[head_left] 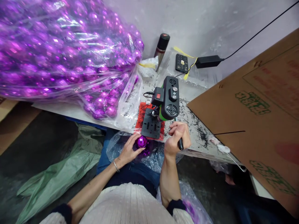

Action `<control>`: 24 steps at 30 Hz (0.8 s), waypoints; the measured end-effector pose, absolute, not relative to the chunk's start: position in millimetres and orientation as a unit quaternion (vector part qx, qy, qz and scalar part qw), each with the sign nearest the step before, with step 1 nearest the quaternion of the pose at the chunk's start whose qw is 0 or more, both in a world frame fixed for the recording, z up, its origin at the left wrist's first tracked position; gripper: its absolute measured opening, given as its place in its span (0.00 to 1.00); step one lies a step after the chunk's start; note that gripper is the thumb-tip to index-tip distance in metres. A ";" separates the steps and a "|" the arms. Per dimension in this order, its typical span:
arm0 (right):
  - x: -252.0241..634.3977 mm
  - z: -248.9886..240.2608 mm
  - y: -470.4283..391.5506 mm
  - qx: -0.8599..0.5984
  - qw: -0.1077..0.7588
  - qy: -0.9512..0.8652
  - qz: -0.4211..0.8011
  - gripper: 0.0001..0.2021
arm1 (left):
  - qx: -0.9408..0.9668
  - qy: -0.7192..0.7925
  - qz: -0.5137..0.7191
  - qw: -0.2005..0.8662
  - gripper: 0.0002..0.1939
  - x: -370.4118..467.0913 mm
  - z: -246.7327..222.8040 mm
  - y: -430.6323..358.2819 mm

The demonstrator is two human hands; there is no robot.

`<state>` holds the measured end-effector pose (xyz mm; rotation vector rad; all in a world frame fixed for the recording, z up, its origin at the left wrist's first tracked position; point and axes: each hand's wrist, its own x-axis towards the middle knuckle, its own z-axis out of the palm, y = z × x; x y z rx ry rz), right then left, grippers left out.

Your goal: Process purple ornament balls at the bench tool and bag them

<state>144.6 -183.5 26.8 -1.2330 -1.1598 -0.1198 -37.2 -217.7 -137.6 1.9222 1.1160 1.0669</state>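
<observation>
A shiny purple ball [141, 142] sits between the thumb and fingers of my left hand [130, 148], just below the front edge of a black slotted plate [150, 126]. My right hand [177, 137] is wrapped round the black-tipped lever [180, 144] of a small black and green press [171, 98]. The press stands on the table over a red mat [140, 116]. Under my left hand, more purple balls show in a clear plastic bag [116, 146] on my lap.
A big clear bag of purple balls [70, 53] fills the left of the table [126, 121]. Behind the press are a flask [161, 46], a black control pad [181, 63] and a power adapter [208, 61]. A cardboard box [252, 102] stands at right. Black bits litter the tabletop.
</observation>
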 end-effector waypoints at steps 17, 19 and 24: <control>149.5 19.6 -185.2 -0.521 0.669 -0.528 -0.056 0.23 | 0.806 0.372 0.381 0.259 0.24 -51.2 -137.0 -216.2; 149.7 17.5 -184.3 -0.519 0.674 -0.523 -0.057 0.23 | 0.783 0.392 0.430 0.219 0.19 -50.8 -119.6 -180.6; 149.9 16.7 -184.1 -0.518 0.672 -0.528 -0.047 0.23 | 0.734 0.547 0.387 0.111 0.21 -54.3 -69.3 -55.9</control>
